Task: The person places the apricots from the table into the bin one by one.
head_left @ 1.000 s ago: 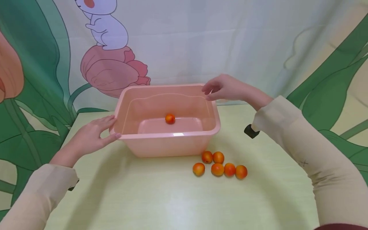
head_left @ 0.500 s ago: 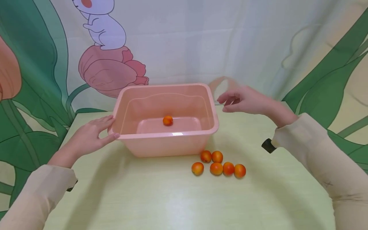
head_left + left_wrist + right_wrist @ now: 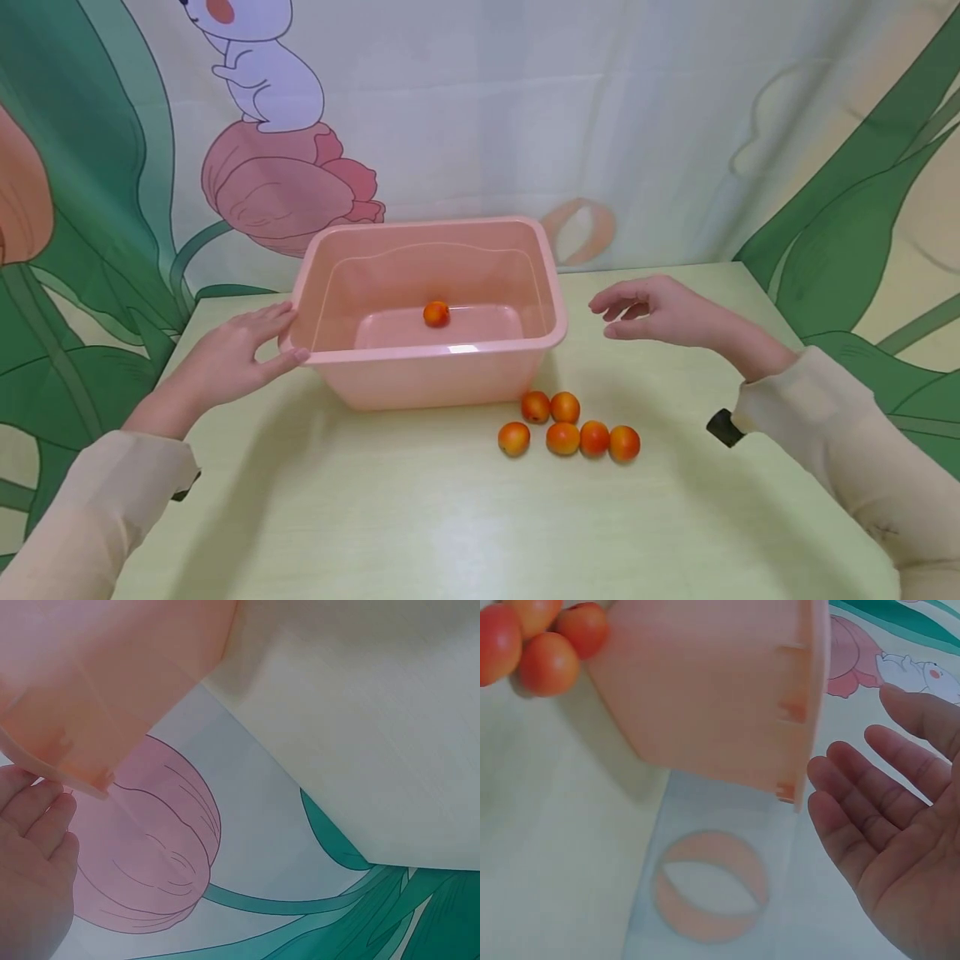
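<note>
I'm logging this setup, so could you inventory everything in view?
Tub: one, pink, on the table
Inner fruit: one, orange-red, in the tub
Loose fruits: six, orange-red, by the tub's near right corner
Table: one, pale green, before the backdrop
Backdrop: one, mostly whitish, behind
Printed animal: one, pale lilac, backdrop's left
Printed flowers: two, pink and orange, backdrop's left
Printed ring: one, pink, backdrop's lower part
Printed leaves: several, green, both sides
Sleeves: two, cream, lower corners
Wrist pieces: two, black, at cuffs
Left hand: one, touching tub's left rim
Right hand: one, right of tub
</note>
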Action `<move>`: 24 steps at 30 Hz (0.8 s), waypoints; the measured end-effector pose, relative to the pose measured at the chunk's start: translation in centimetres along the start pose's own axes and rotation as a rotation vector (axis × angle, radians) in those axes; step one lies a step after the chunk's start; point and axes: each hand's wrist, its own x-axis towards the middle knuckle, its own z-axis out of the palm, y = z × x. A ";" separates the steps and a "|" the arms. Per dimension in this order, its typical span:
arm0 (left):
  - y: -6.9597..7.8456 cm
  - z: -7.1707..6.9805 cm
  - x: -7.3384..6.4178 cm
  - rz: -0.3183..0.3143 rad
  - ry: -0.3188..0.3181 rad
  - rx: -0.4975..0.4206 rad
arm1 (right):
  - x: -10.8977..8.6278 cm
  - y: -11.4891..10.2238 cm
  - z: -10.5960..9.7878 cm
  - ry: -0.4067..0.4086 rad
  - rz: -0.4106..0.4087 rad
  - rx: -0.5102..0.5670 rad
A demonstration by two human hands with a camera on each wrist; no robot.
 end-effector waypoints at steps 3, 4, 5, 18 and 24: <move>0.1 0.0 -0.1 -0.004 -0.001 -0.003 | -0.3 0.9 0.9 -0.003 0.015 0.023; 0.1 0.0 -0.1 -0.005 -0.003 -0.004 | -0.4 1.3 1.2 -0.005 0.017 0.025; 0.1 0.0 0.0 -0.011 -0.004 -0.006 | -0.4 1.6 1.4 -0.010 0.022 0.026; 0.0 0.1 0.1 -0.010 0.016 -0.012 | -1.3 3.9 4.4 -0.098 0.095 0.010; 0.0 0.2 0.1 -0.016 0.012 -0.013 | -1.8 5.2 5.7 -0.114 0.118 0.011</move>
